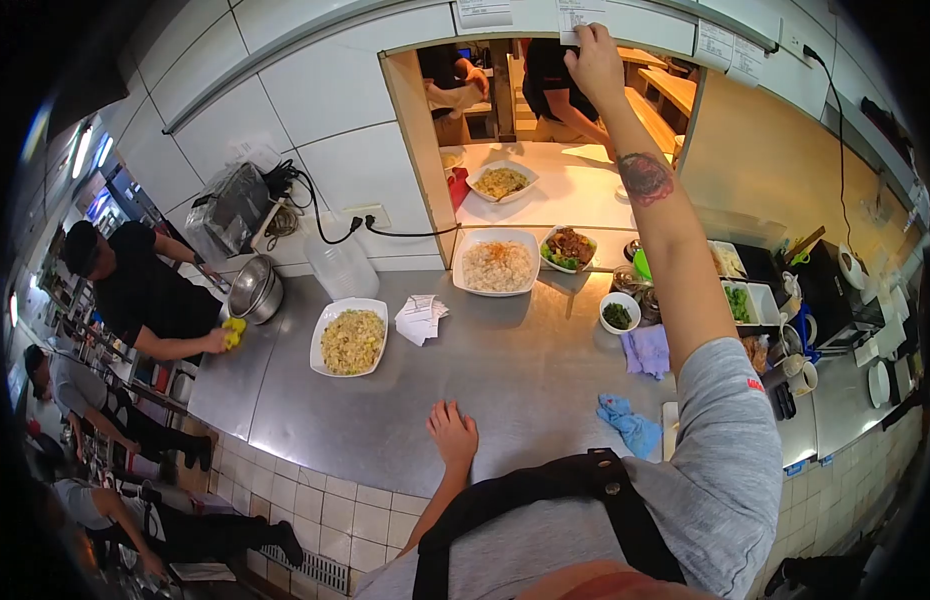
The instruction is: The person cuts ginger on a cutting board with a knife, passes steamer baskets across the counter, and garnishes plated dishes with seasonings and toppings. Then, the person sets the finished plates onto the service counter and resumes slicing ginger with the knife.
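Observation:
My right hand (594, 62) is raised high above the serving window, its fingers closed on the lower part of a paper slip (582, 14) hanging from the rail. My left hand (453, 432) rests on the steel counter (405, 430) near its front edge, fingers apart, holding nothing. Beyond it are a square white bowl of fried rice (351, 341) and a pile of paper slips (421, 318). At the window ledge stand a bowl of pale rice with orange topping (496, 263) and a bowl of meat and greens (568, 249).
Another rice dish (502, 182) stands inside the window, with people behind. Right: a small bowl of greens (619, 313), purple cloth (646, 350), blue cloth (629, 424) and ingredient trays (750, 303). Left: a metal bowl (255, 289) and a person (150, 290) holding a yellow cloth.

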The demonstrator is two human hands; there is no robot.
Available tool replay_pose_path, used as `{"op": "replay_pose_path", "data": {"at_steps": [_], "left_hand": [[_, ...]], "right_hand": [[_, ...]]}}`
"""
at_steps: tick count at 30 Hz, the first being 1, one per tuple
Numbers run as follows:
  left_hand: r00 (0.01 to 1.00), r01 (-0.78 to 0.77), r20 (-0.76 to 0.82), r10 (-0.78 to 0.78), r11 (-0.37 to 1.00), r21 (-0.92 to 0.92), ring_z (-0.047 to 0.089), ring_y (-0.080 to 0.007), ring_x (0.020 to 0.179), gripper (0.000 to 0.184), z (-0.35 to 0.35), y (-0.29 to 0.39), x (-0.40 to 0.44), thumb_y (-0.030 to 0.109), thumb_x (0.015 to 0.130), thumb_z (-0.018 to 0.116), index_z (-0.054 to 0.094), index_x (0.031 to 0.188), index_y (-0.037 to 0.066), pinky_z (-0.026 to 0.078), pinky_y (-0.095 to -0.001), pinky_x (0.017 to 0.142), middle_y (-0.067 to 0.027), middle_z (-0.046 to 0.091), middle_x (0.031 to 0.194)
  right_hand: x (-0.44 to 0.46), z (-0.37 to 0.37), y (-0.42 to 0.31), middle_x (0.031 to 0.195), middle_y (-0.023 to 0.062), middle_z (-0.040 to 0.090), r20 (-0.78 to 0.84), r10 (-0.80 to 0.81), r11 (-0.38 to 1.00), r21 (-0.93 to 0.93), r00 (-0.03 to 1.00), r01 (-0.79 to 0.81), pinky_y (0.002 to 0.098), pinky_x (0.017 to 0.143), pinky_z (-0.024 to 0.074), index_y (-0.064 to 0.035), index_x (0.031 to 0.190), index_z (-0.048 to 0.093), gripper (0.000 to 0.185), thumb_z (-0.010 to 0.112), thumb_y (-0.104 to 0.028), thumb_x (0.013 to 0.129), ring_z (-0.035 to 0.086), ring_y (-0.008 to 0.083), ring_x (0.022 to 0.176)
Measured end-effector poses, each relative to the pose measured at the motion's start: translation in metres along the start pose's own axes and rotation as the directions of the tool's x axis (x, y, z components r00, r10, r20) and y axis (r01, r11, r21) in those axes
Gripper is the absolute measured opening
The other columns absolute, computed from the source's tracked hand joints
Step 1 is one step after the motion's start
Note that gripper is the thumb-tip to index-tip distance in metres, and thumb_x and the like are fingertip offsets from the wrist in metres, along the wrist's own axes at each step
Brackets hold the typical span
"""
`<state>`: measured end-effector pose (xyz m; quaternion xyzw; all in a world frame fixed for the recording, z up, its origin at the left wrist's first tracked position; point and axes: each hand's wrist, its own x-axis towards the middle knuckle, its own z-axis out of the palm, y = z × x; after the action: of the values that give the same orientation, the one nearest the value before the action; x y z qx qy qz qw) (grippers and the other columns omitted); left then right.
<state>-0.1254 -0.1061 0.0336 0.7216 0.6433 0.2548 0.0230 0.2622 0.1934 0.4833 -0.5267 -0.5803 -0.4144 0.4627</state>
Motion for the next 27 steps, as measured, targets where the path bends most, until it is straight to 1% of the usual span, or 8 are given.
{"op": "replay_pose_path", "data": {"at_steps": [8, 11, 14, 17, 20, 23, 26, 27], "left_hand": [[1.000, 0.007, -0.009, -0.007, 1.000, -0.004, 0.038, -0.0344, 0.119, 0.041, 0.002, 0.000, -0.001, 0.020, 0.077, 0.056, 0.050, 0.113, 0.002, 0.026, -0.0522, 0.100, -0.0186, 0.044, 0.123], [1.000, 0.004, -0.008, -0.004, 1.000, 0.007, 0.038, -0.0343, 0.119, 0.041, 0.003, -0.001, -0.002, 0.020, 0.077, 0.056, 0.050, 0.113, 0.002, 0.026, -0.0523, 0.100, -0.0187, 0.044, 0.122], [1.000, 0.010, -0.007, -0.010, 1.000, 0.018, 0.038, -0.0344, 0.119, 0.041, 0.002, 0.001, 0.000, 0.020, 0.077, 0.056, 0.051, 0.112, 0.001, 0.026, -0.0524, 0.100, -0.0188, 0.044, 0.122], [1.000, 0.005, -0.014, -0.005, 1.000, -0.001, 0.038, -0.0345, 0.119, 0.040, 0.004, 0.000, -0.001, 0.020, 0.076, 0.056, 0.051, 0.112, 0.002, 0.027, -0.0526, 0.100, -0.0189, 0.044, 0.122], [1.000, 0.003, -0.006, -0.003, 1.000, -0.008, 0.038, -0.0348, 0.119, 0.040, -0.001, 0.002, -0.001, 0.019, 0.076, 0.055, 0.051, 0.112, 0.001, 0.027, -0.0528, 0.100, -0.0191, 0.044, 0.122], [1.000, 0.004, -0.021, -0.004, 1.000, -0.004, 0.038, -0.0353, 0.119, 0.040, 0.002, 0.001, -0.002, 0.019, 0.076, 0.055, 0.051, 0.111, 0.001, 0.026, -0.0529, 0.100, -0.0194, 0.044, 0.121], [1.000, 0.003, -0.030, -0.003, 1.000, -0.006, 0.038, -0.0358, 0.119, 0.039, 0.003, 0.001, -0.001, 0.019, 0.076, 0.055, 0.051, 0.111, 0.001, 0.026, -0.0532, 0.100, -0.0193, 0.044, 0.121], [1.000, 0.003, -0.028, -0.003, 1.000, -0.004, 0.039, -0.0359, 0.118, 0.040, 0.002, 0.001, -0.002, 0.019, 0.076, 0.055, 0.051, 0.111, 0.001, 0.026, -0.0533, 0.100, -0.0192, 0.044, 0.121]], "right_hand": [[0.000, -0.004, -0.006, 0.113, 0.0186, 0.049, -0.006, -0.004, 1.000, -0.022, 1.000, 0.004, 0.0399, 0.088, 0.0443, 0.0005, 0.111, 0.052, 0.043, 0.064, -0.015, 0.072, 0.052, 0.0353, 0.102], [0.000, -0.004, -0.007, 0.114, 0.0180, 0.047, -0.026, -0.006, 1.000, 0.004, 1.000, 0.006, 0.0434, 0.085, 0.0455, -0.0079, 0.114, 0.053, 0.045, 0.064, -0.014, 0.071, 0.051, 0.0360, 0.102], [-0.003, -0.013, -0.024, 0.115, 0.0178, 0.046, 0.126, -0.002, 0.979, -0.202, 0.992, 0.028, 0.0476, 0.080, 0.0471, -0.0213, 0.118, 0.052, 0.051, 0.065, -0.013, 0.070, 0.050, 0.0366, 0.104], [-0.004, -0.023, -0.040, 0.117, 0.0181, 0.044, 0.199, 0.014, 0.950, -0.309, 0.980, 0.049, 0.0498, 0.076, 0.0482, -0.0333, 0.120, 0.049, 0.058, 0.067, -0.014, 0.068, 0.048, 0.0370, 0.107], [-0.002, -0.015, -0.028, 0.115, 0.0189, 0.045, 0.147, 0.001, 0.982, -0.185, 0.989, 0.027, 0.0480, 0.076, 0.0495, -0.0264, 0.123, 0.047, 0.062, 0.069, -0.016, 0.066, 0.050, 0.0364, 0.104], [0.001, -0.008, -0.013, 0.113, 0.0201, 0.047, 0.086, 0.039, 0.996, -0.083, 0.996, -0.032, 0.0456, 0.076, 0.0506, -0.0160, 0.121, 0.047, 0.061, 0.071, -0.017, 0.065, 0.053, 0.0359, 0.099], [0.004, 0.000, -0.010, 0.110, 0.0205, 0.048, 0.051, 0.010, 0.992, -0.126, 0.999, -0.004, 0.0438, 0.075, 0.0513, -0.0079, 0.119, 0.048, 0.060, 0.071, -0.018, 0.065, 0.055, 0.0353, 0.095], [0.004, -0.001, -0.011, 0.109, 0.0203, 0.048, 0.057, 0.019, 0.991, -0.133, 0.998, -0.011, 0.0437, 0.075, 0.0513, -0.0074, 0.118, 0.048, 0.059, 0.071, -0.018, 0.064, 0.055, 0.0355, 0.095]]}}
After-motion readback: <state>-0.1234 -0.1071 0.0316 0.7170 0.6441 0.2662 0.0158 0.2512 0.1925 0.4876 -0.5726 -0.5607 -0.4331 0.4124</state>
